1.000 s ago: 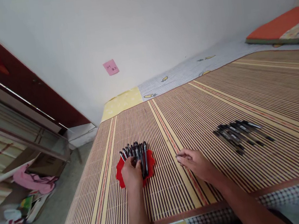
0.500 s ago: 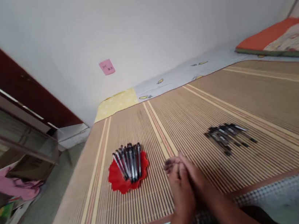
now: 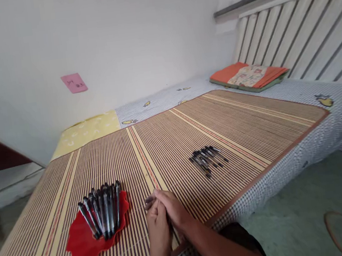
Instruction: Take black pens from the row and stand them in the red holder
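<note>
My left hand (image 3: 156, 217) and my right hand (image 3: 172, 207) are clasped together low over the striped bamboo mat (image 3: 132, 217). Their fingers are folded round each other, and no object shows in them. To the left of the hands, a bundle of black-capped clear pens (image 3: 106, 208) lies fanned out on a red plate (image 3: 81, 240) with a wavy rim. Farther off on the right, a second group of several similar pens (image 3: 206, 160) rests directly on the mat. Neither hand touches any pen.
The mat covers a bed with a checked sheet (image 3: 306, 148). A folded orange and floral quilt (image 3: 249, 75) lies at the far right by a white slatted headboard (image 3: 297, 35). A pink note (image 3: 74, 82) is stuck on the wall. Floor (image 3: 295, 208) shows at right.
The view has swung right, so the plate, pens and hands appear farther left and the headboard shows. My hands stay clasped; the pens lie as before.
</note>
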The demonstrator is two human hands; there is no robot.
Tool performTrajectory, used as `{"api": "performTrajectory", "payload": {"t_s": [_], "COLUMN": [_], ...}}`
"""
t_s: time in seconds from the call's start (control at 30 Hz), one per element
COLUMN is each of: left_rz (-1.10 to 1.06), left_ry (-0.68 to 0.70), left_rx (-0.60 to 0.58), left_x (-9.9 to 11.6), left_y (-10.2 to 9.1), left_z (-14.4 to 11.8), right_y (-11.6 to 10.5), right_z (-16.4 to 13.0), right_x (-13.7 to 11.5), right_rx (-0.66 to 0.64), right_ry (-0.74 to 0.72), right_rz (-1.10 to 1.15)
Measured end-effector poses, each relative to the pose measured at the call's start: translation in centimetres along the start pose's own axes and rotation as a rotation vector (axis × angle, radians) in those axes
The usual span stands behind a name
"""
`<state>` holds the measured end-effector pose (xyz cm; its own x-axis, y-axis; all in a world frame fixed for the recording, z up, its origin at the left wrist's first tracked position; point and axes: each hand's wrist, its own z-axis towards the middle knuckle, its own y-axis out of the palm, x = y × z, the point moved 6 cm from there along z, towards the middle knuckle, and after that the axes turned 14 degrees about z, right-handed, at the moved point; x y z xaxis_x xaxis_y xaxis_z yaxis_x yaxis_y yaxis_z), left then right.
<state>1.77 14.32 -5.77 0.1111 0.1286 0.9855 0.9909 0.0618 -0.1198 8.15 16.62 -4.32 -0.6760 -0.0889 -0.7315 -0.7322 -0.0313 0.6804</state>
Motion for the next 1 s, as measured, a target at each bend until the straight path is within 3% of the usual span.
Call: {"api": "performTrajectory", "payload": {"t_s": [0.1,0.17,0.33,0.53,0.87,1.0], "left_rz": [-0.405,-0.683,-1.033,-1.097,-1.079,-1.028], "left_ry": [-0.159,-0.230,-0.202,-0.197,-0.198,-0.272], "left_rx": [-0.036,-0.083,-0.380,-0.462,-0.410,-0.336], "left_x": [-0.6,-0.4,2.2,2.9,2.0,0.6], "left_y": [-0.3,-0.4,0.2,0.5,0.4,0.1], "left_z": [0.3,0.5,0.3,-0.3,0.2,0.6], "right_y": [-0.3,-0.5,-0.1,0.2,0.6,0.7], "right_z": [0.0,0.2,0.5,0.2,0.3,0.2], "right_x": [-0.1,0.2,0.6,0.4,0.1,0.5], "right_rx": [0.019,0.033,-0.018,-0.094,-0.087,-0.070], "right_ry": [0.012,0.067,0.203,0.236,0.276,0.234], "right_rz": [-0.022,0.088,0.439,0.494,0.465,0.411]}}
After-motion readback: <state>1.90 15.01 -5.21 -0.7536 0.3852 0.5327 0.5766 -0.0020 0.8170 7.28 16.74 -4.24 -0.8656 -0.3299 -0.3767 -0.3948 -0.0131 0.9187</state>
